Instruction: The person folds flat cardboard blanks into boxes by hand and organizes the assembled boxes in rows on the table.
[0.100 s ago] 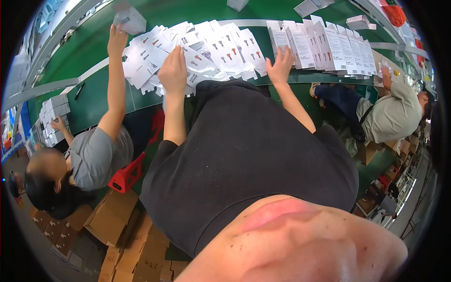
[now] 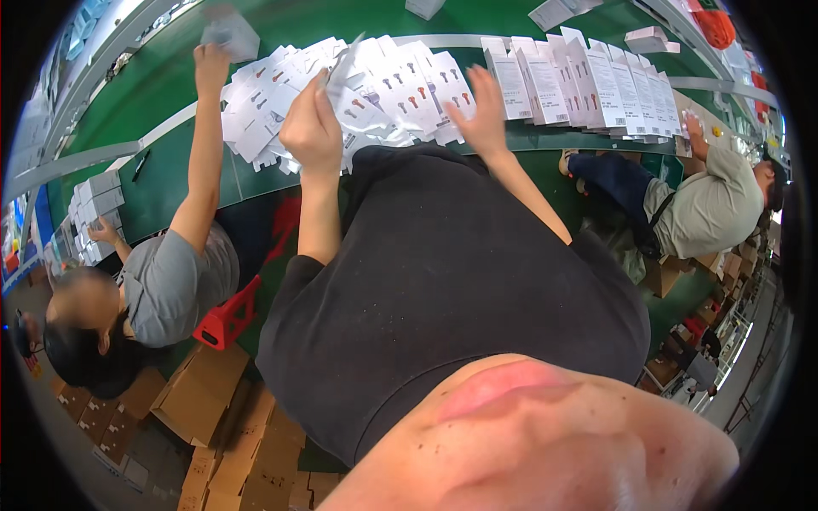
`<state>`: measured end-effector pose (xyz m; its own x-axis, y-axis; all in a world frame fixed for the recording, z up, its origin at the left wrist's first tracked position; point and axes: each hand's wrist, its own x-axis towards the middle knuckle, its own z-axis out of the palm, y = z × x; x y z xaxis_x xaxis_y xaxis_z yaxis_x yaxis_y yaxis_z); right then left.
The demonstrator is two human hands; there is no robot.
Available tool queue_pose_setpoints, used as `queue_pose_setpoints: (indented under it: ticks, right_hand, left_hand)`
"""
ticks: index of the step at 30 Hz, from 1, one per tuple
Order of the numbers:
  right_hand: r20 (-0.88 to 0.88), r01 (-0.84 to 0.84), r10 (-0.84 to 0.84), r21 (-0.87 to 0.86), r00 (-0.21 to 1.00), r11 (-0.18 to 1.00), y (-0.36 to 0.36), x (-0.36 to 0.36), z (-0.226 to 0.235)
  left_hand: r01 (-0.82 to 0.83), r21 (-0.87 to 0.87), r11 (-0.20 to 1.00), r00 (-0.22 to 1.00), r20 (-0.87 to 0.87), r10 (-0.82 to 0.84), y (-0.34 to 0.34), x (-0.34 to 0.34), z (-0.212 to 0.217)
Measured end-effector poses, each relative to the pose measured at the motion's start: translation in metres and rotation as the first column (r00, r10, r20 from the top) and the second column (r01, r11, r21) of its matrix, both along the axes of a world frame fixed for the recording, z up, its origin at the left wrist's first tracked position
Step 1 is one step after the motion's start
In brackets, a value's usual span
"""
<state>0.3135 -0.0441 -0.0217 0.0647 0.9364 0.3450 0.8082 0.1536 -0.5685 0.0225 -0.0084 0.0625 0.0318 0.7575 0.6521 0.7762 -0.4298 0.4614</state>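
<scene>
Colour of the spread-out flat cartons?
The flat cardboard cartons are white with small grey and orange pictures; best seen in the head view.

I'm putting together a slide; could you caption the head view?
Left hand holding a flat white carton over spread printed cartons; right hand open near a row of standing white boxes.

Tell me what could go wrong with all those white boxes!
The flat white cartons overlap loosely near the green table's edge, so some might slide off. The upright white boxes stand close together; a bump could topple several. The thin white piece in the left hand might bend if squeezed.
</scene>
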Motion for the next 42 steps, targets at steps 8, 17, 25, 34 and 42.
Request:
queue_pose_setpoints:
  ticks: [8, 17, 25, 34, 42]
  right_hand:
    - [-0.195, -0.084, 0.095, 0.063, 0.976, 0.994, 0.026, -0.069, 0.109]
    - [0.292, -0.315, 0.246, 0.218, 0.924, 0.924, 0.022, -0.041, 0.121]
    - [-0.375, -0.363, 0.413, 0.2, 0.83, 0.91, 0.0, -0.044, 0.128]
    - [-0.756, -0.194, 0.274, 0.196, 0.595, 0.961, -0.01, -0.063, 0.181]
    - [-0.685, -0.12, 0.186, 0.144, 0.704, 0.982, -0.003, -0.066, 0.162]
  left_hand:
    - [0.525, -0.125, 0.842, 0.415, 0.901, -0.124, -0.01, 0.063, 0.067]
    - [0.677, -0.675, 0.293, 0.725, 0.681, -0.106, 0.01, 0.018, 0.055]
    - [0.817, 0.178, 0.549, 0.058, 0.922, -0.384, 0.012, 0.055, 0.066]
    - [0.838, 0.214, 0.502, 0.161, 0.782, -0.603, 0.007, 0.079, 0.061]
    - [0.814, -0.177, 0.553, 0.355, 0.906, -0.231, 0.004, 0.095, 0.048]
